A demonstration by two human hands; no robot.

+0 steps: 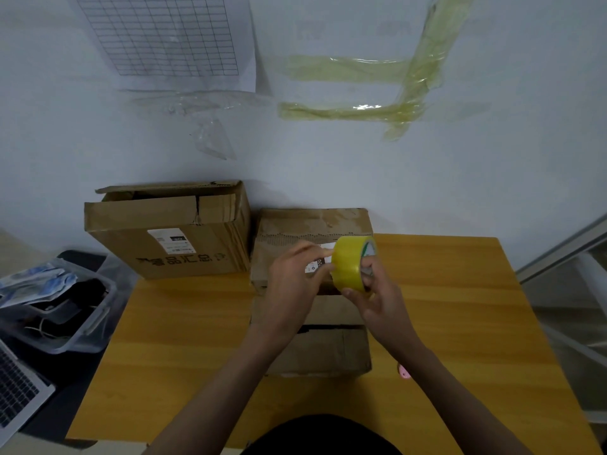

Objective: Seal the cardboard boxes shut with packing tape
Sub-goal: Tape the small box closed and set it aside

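**Tape roll held over a box on a yellow table by a white wall**

Head view: a yellow wood-grain table (460, 323) stands pushed up to a white wall (328, 165). On the wall hang a sheet of grid paper (164, 37), some crumpled clear film below it, and several strips of yellowish tape (377, 90) stuck flat in a rough frame shape.

Two cardboard boxes sit at the far edge of the table, against the wall. The left box (170, 231) has its top flaps loosely folded, with a gap showing at the back; a white label and dark print are on its near face. The middle box (315, 349) lies just beside it, touching or nearly so, and reaches toward the person; its surface is torn and scuffed, and a dark gap shows between its flaps near the front.

Above the middle box, the right hand (377, 300) grips a yellow tape roll (351, 267), with fingers through the core and the thumb on the outer side. The left hand (295, 280) has its fingertips pinched at the roll's outer face; whether it holds a loose tape end cannot be told.

A small pink object (404, 372) lies on the table by the right forearm. To the left of the table are a clear plastic bin (82, 330) of dark and blue-white items and the corner of a laptop (16, 395). A metal-framed glass panel (571, 290) stands at the right.
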